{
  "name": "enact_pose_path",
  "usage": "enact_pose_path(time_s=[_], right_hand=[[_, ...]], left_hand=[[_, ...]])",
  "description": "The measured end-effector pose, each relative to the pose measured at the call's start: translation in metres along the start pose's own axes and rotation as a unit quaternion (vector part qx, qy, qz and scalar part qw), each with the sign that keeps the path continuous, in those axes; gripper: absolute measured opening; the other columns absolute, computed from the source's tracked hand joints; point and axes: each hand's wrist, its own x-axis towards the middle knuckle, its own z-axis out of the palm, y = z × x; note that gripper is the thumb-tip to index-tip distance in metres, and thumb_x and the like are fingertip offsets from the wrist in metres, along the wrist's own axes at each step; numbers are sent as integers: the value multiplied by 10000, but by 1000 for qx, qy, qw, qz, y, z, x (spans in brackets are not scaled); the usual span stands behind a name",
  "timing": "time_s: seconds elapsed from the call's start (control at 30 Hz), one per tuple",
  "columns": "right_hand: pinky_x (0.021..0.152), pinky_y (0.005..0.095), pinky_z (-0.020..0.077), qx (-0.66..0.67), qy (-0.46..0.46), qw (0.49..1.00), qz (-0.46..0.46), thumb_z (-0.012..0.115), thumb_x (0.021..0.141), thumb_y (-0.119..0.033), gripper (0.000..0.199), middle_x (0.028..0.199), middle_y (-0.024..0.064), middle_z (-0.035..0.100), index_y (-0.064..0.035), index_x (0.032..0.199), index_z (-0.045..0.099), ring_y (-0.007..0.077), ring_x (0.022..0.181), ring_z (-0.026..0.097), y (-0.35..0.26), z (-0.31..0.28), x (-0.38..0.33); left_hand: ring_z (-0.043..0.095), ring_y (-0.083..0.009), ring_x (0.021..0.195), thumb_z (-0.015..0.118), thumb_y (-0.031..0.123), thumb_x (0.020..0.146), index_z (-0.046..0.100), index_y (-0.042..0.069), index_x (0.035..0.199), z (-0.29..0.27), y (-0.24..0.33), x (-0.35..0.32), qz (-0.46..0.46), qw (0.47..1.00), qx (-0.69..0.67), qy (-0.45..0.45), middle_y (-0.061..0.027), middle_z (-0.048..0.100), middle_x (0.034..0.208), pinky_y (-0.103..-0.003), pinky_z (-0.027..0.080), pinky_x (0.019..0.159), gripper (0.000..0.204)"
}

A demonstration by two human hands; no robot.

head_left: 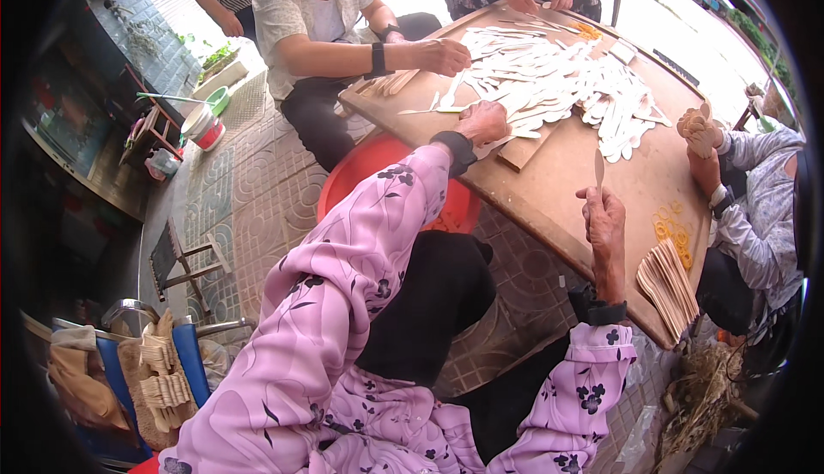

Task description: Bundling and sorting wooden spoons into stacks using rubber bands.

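A large pile of pale wooden cutlery (536, 66), many pieces spoon-shaped, lies across the brown board tabletop (562, 187). My left hand (483, 122) reaches to its near left edge with the fingers bent inward. A thin pale piece (442, 111) sticks out to the left beside those fingers; whether they grip it is hidden. My right hand (604, 217) is closed round the lower end of a wooden spoon (599, 168) and holds it upright, apart from the pile. Under my left hand, a wooden block (525, 150) lies flat at the table edge.
A stack of wooden cutlery (668, 289) and yellow rubber bands (674, 227) lie at the right corner. A red basin (365, 169) stands below the table edge. Three co-workers' hands (444, 56) are around the table; one at right holds a cutlery bundle (699, 131). More bundles (163, 371) sit lower left.
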Motion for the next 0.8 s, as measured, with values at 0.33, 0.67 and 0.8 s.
enact_pose_path(time_s=[0.33,0.67,0.8], right_hand=[[524,226,280,-15,-2,1000,-12,510,941,-249,281,631,-59,375,1,877,622,48,590,337,7,1,5],[508,215,276,9,-11,1000,-11,506,948,-232,267,622,-66,377,-1,886,625,35,572,328,9,-3,4],[347,162,226,80,-33,996,-2,522,960,-261,243,579,-79,408,-31,939,597,-9,413,293,12,1,8]], left_hand=[[625,-171,446,674,242,766,659,-6,717,-20,-16,-20,-26,994,-105,23,-79,638,558,-276,513,433,253],[640,-173,637,688,72,719,523,-20,970,-20,2,-62,76,974,-207,56,-104,596,768,-293,540,535,314],[640,-156,692,708,96,769,515,-8,970,-18,24,-73,154,931,-328,-38,-82,592,799,-271,540,587,297]])
